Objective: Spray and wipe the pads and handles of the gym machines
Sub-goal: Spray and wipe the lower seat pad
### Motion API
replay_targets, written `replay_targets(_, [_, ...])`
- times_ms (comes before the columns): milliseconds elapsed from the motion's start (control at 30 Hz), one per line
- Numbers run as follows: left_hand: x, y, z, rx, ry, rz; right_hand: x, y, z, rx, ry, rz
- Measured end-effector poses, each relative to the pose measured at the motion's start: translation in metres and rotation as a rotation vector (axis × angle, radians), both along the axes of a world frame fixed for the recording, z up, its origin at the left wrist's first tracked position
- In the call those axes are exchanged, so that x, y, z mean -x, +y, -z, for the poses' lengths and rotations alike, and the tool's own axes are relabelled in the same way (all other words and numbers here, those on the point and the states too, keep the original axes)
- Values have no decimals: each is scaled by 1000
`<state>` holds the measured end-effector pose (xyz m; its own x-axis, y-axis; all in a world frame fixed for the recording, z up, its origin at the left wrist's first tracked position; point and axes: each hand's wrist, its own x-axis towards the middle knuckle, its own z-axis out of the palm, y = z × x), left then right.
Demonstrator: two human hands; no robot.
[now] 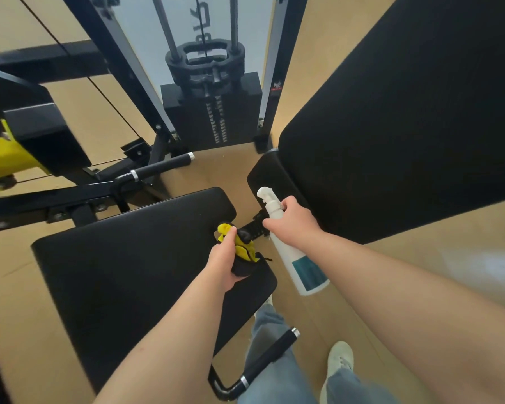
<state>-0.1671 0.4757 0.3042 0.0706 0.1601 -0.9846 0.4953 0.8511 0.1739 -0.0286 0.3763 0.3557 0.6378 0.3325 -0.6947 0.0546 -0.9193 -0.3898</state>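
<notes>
My left hand (226, 259) grips a yellow and black cloth (239, 243) at the right edge of the black seat pad (129, 258). My right hand (292, 223) holds a white spray bottle (301, 263) by its neck, its nozzle pointing up and away and its teal-labelled base toward me. The bottle hangs over the gap between the seat pad and the large black back pad (405, 126). One black handle (161, 167) lies beyond the seat, another handle (266, 360) sits at its near right.
The weight stack (210, 112) with its guide rods stands straight ahead in a black frame. A yellow and black machine part (18, 147) juts in at left. My jeans and a white shoe (340, 360) stand on the tan floor beside the near handle.
</notes>
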Motion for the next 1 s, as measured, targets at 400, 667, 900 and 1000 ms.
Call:
replay_targets(400, [-16, -12, -14, -6, 9, 66, 22, -70, -4, 133, 105, -8])
replay_targets(667, [-23, -26, -21, -10, 30, 142, 34, -111, 3, 210, 130, 11])
replay_targets(900, [-19, -26, -11, -9, 56, 170, 40, -111, 21, 282, 196, -33])
replay_targets(1000, [-20, -19, -7, -19, 67, 174, 41, -97, 29, 244, 199, -76])
